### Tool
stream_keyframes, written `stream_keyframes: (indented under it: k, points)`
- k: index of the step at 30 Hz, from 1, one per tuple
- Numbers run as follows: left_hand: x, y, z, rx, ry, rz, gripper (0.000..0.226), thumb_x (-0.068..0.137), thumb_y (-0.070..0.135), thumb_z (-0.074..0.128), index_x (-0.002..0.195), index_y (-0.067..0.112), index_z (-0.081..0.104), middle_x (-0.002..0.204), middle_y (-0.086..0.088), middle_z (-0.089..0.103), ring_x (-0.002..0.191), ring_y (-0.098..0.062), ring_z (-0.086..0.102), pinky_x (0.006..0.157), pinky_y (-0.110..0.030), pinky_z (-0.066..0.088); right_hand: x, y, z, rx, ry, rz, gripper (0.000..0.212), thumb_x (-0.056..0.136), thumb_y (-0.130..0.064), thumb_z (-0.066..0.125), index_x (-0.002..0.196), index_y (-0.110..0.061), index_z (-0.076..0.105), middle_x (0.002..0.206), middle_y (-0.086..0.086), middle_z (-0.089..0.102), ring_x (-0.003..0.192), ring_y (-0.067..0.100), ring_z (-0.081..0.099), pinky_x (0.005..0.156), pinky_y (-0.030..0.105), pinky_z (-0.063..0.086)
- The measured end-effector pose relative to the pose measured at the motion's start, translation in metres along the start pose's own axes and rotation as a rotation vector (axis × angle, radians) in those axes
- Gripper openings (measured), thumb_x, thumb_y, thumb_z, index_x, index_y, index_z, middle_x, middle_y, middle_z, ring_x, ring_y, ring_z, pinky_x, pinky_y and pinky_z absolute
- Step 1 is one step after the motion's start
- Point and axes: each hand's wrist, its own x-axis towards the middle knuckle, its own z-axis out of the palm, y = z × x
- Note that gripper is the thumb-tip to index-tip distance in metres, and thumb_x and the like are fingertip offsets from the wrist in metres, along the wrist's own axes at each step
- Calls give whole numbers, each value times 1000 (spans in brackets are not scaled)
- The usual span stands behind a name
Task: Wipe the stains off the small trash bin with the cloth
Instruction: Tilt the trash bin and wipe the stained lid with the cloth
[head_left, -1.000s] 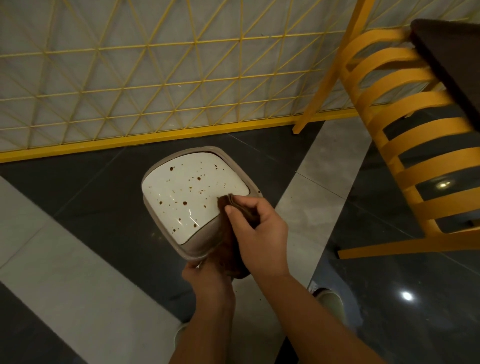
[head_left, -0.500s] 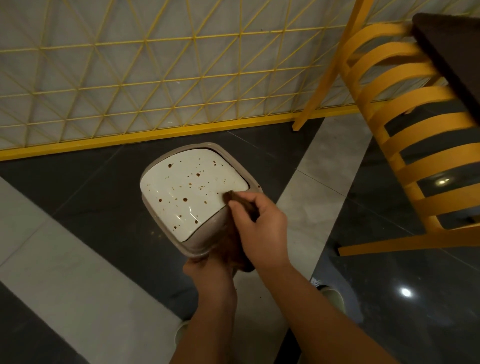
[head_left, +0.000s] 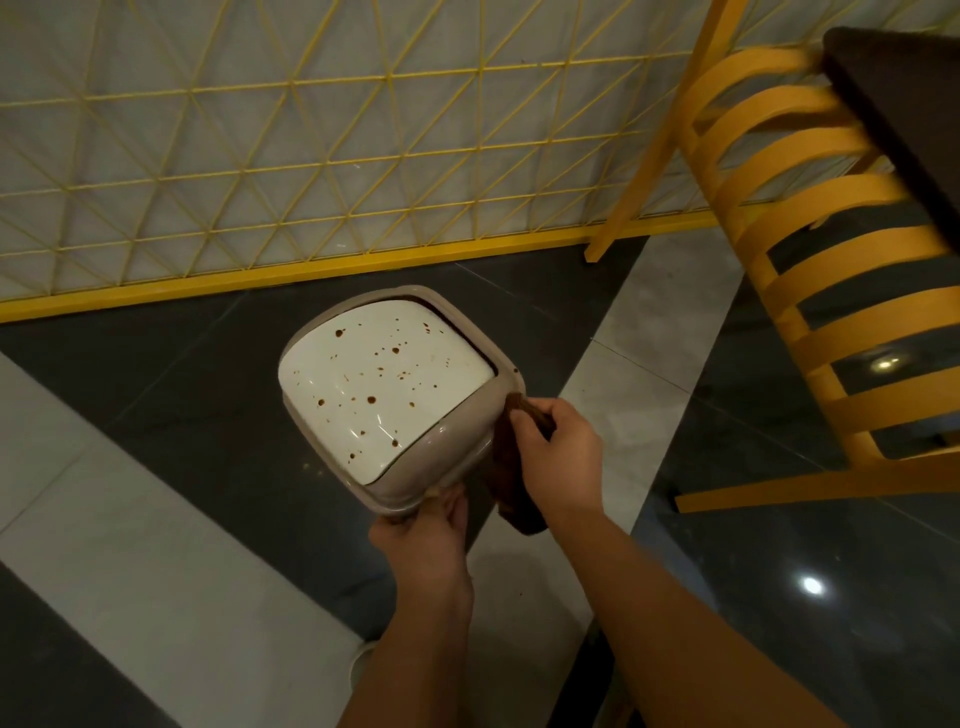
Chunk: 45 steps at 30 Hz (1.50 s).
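The small trash bin (head_left: 395, 400) stood on the dark floor (head_left: 182, 395) near the yellow fence (head_left: 311, 156). The left hand (head_left: 423, 540) gripped its near corner. The right hand (head_left: 558, 457) pinched the brown cloth (head_left: 511, 483) at the right rim, so the stained white lid (head_left: 379, 379) lay left of those fingers.

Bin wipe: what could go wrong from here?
1. The cloth hangs beside the bin, off the spotted lid; a swipe from there may smear the stains rather than lift them.
2. The left hand grips only the near corner, so pressure from the right hand may tip the bin.
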Motion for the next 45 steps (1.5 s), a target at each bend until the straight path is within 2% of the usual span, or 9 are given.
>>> stream_keyframes:
  k: [5, 7, 9, 14, 21, 27, 35, 39, 45]
  points:
    - [2, -5, -3, 63, 22, -18, 30, 90, -4, 58, 117, 7, 59, 112, -13, 68, 99, -24, 68, 72, -31, 60, -21, 17, 13, -147, -108, -170, 10, 93, -27, 57, 97, -31, 66, 93, -8, 66, 83, 4, 60, 77, 19, 49]
    - [1, -3, -5, 66, -4, -42, 24, 89, 0, 60, 109, 11, 65, 107, -13, 72, 97, -29, 70, 83, -46, 57, -35, 25, 18, -287, -208, -312, 16, 93, -28, 56, 105, -29, 68, 101, -8, 67, 90, 7, 60, 82, 19, 48]
    - [-1, -2, -3, 58, -20, -36, 25, 88, -5, 59, 109, 7, 66, 105, -15, 71, 97, -29, 70, 90, -48, 54, -30, 28, 12, -361, -210, -369, 19, 93, -29, 56, 107, -29, 68, 102, -7, 67, 90, 8, 60, 81, 20, 47]
    - [-6, -3, 3, 34, -9, -15, 42, 89, -9, 57, 127, 7, 50, 119, -12, 62, 107, -23, 63, 89, -35, 53, -1, 9, -3, -97, -4, 1, 7, 90, -24, 61, 93, -28, 67, 87, -7, 67, 80, 10, 63, 76, 30, 56]
    - [4, -1, -5, 134, 26, -42, 20, 89, -1, 57, 104, 7, 68, 99, -15, 73, 94, -33, 70, 86, -55, 54, -36, 7, 23, -208, -232, -123, 5, 81, -28, 68, 82, -27, 74, 80, -12, 71, 73, 4, 64, 70, 20, 53]
    - [-2, 3, 2, 59, -2, -25, 44, 87, -6, 58, 127, 13, 56, 120, -12, 65, 109, -24, 64, 95, -44, 53, 3, -4, 8, 166, -17, 356, 11, 76, -25, 75, 75, -15, 70, 68, 7, 71, 66, 26, 70, 63, 40, 61]
    - [-1, 1, 0, 105, 48, -50, 28, 90, -7, 51, 102, 17, 60, 99, -13, 66, 94, -29, 66, 84, -46, 55, -19, -5, 23, 71, -180, 387, 19, 74, -25, 74, 71, -7, 73, 72, 15, 71, 70, 29, 70, 64, 39, 58]
    - [0, 1, 0, 102, 46, -41, 26, 91, -5, 52, 90, 20, 58, 95, -13, 65, 96, -35, 65, 90, -55, 51, -18, -9, 23, 20, -348, 422, 20, 69, -24, 77, 73, -4, 74, 76, 17, 72, 72, 28, 71, 68, 40, 59]
    - [0, 1, 0, 80, 29, 14, 33, 90, -7, 54, 120, 6, 61, 111, -15, 68, 105, -27, 66, 91, -44, 55, 0, -9, 15, 117, -212, 421, 12, 69, -20, 78, 61, -17, 71, 68, 10, 72, 69, 27, 71, 68, 40, 61]
